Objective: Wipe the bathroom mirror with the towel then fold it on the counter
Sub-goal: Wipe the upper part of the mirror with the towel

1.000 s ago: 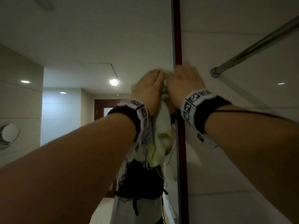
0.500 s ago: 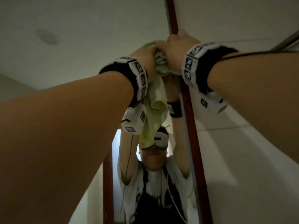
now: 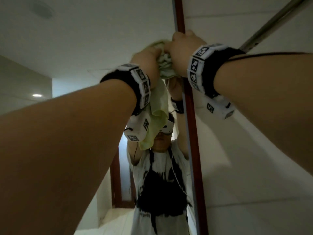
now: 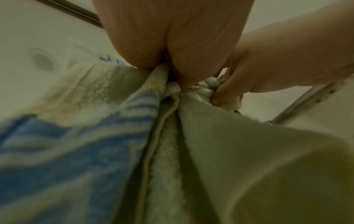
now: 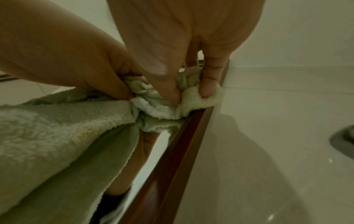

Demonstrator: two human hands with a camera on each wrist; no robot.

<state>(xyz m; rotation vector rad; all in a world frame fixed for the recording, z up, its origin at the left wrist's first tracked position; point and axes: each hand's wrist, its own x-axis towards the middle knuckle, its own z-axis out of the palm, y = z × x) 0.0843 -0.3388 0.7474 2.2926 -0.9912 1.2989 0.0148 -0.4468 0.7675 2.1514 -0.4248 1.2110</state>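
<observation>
A pale green towel [image 3: 160, 106] with blue stripes [image 4: 76, 136] is bunched high against the mirror [image 3: 84, 39], close to its red-brown right frame [image 3: 191, 133]. My left hand [image 3: 147, 63] grips the bunch from the left. My right hand [image 3: 183, 48] grips it from the right, with fingers [image 5: 207, 89] and thumb curled into the cloth right beside the frame [image 5: 182, 144]. The rest of the towel hangs loose below my left wrist. Where the cloth meets the glass is hidden behind my hands.
The mirror reflects the ceiling and a person [image 3: 160, 175] with both arms raised. To the right of the frame is a pale tiled wall [image 3: 254, 167]. A chrome rod [image 3: 271, 26] slants across the upper right, close above my right forearm.
Both hands have carried the towel up the mirror along its right frame. The head view has tilted upward, showing more ceiling in the glass.
</observation>
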